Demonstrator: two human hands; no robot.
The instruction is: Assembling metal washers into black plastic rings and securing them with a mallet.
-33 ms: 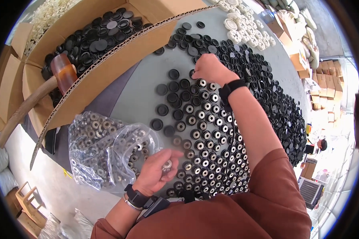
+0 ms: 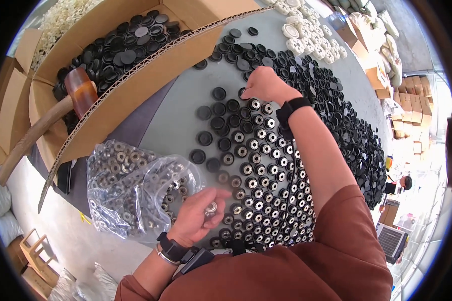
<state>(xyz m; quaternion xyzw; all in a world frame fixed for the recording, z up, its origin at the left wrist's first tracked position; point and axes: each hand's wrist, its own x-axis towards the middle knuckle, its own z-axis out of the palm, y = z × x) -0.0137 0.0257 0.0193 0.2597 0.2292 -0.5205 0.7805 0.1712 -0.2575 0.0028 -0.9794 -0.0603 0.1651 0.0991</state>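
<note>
My left hand (image 2: 202, 209) is curled around a small metal bearing (image 2: 211, 206), beside the mouth of a clear plastic bag (image 2: 118, 200) of bearings. At the far side of the rows, my right hand (image 2: 266, 84) pinches the edge of a black round cap (image 2: 242, 92); the hand hides part of it. Below that hand, rows of black caps with metal bearings (image 2: 257, 192) set in them cover the table's near part. Several black caps without bearings (image 2: 217, 123) stand to the left of these rows.
A cardboard box (image 2: 150, 65) of black caps stands at the upper left, with a wooden mallet (image 2: 80, 91) lying over its edge. A large heap of black caps (image 2: 346, 125) spreads along the right. White round parts (image 2: 311, 37) lie at the back of the grey table (image 2: 171, 120).
</note>
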